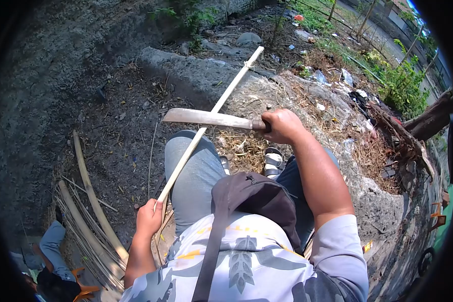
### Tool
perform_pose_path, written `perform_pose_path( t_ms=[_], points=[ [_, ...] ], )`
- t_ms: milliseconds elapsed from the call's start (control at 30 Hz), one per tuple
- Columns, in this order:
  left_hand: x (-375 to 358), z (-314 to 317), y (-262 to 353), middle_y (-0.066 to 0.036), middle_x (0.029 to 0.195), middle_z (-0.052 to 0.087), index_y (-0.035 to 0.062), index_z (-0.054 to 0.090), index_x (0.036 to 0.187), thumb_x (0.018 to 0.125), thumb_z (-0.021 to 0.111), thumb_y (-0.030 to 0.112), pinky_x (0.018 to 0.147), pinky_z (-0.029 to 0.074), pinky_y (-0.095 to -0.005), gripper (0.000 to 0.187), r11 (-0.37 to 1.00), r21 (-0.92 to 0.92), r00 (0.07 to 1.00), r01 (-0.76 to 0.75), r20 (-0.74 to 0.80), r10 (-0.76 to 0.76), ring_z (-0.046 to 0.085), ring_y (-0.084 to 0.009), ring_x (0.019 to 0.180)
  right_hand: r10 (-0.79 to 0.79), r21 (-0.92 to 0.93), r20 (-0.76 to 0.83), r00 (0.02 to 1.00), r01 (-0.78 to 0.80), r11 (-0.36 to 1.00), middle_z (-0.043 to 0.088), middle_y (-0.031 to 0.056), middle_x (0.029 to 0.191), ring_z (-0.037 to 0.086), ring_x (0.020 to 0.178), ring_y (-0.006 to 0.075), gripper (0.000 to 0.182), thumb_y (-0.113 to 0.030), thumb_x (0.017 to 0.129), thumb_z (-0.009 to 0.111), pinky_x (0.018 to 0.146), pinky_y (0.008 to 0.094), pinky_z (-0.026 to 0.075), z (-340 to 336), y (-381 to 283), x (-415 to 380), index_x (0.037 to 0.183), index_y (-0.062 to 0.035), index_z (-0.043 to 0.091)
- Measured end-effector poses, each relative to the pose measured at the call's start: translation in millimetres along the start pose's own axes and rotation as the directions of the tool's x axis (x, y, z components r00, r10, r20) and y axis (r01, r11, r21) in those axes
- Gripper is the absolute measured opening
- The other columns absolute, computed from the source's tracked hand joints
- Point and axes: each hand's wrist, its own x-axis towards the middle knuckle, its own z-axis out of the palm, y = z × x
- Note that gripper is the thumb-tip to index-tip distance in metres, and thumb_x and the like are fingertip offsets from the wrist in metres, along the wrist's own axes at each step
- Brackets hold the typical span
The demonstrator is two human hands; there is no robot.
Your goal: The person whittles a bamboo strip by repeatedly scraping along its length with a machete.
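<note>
A long pale strip, bamboo by its look (232, 86), slants up and away across my left thigh. Its near end is in my left hand (149, 217), whose fingers are wrapped round it. My right hand (283, 126) grips the dark handle of a machete (206, 117). The broad blade points left and crosses over the strip just above my knee, overlapping it in this view. Near its far end the strip has a knot (248, 65) with small frayed bits.
Long bamboo pieces (88, 186) and thin strips lie on the ground at left. Another person (58, 261) sits at lower left. A stone ledge (186, 70) runs ahead, with dry shavings (241, 143) between my feet. A tree trunk (430, 118) and litter are at right.
</note>
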Motion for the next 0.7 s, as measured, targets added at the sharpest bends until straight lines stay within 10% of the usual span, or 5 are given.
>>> perform_pose_path(
  t_ms=[133,500,700],
  points=[
    [-3,3,12,-0.027,0.075,0.066,0.0032,0.059,0.09,0.107,0.05,0.047,0.064,0.049,-0.0577,0.048,0.988,0.154,0.999,-0.002,0.042,-0.005,0.066,-0.051,0.076,-0.04,-0.097,-0.072,0.997,0.033,0.995,0.072,0.0121,0.077,0.072,0.079,0.0347,0.036,-0.041,0.078,0.081,0.082,0.0463,0.053,22,-3,5,0.088,-0.011,0.064],
    [-6,8,14,-0.026,0.072,0.065,0.0041,0.057,0.087,0.107,0.05,0.047,0.062,0.049,-0.0591,0.049,0.979,0.202,0.999,-0.016,-0.026,0.022,0.065,-0.051,0.072,-0.064,-0.159,-0.111,0.992,0.046,0.986,0.072,0.0107,0.079,0.072,0.079,0.0331,0.021,-0.028,0.075,0.078,0.077,0.0452,0.056,15,-34,18,0.084,-0.013,0.066],
    [-3,-6,15,-0.026,0.073,0.064,0.0034,0.057,0.086,0.106,0.053,0.048,0.062,0.049,-0.0571,0.049,0.974,0.22,0.999,-0.048,-0.009,0.051,0.064,-0.0515,0.074,0.282,0.034,0.0,0.959,-0.282,0.959,0.075,0.017,0.094,0.072,0.095,0.0391,0.023,-0.03,0.083,0.075,0.085,0.0513,0.057,15,3,25,0.101,-0.0152,0.074]
  ],
)
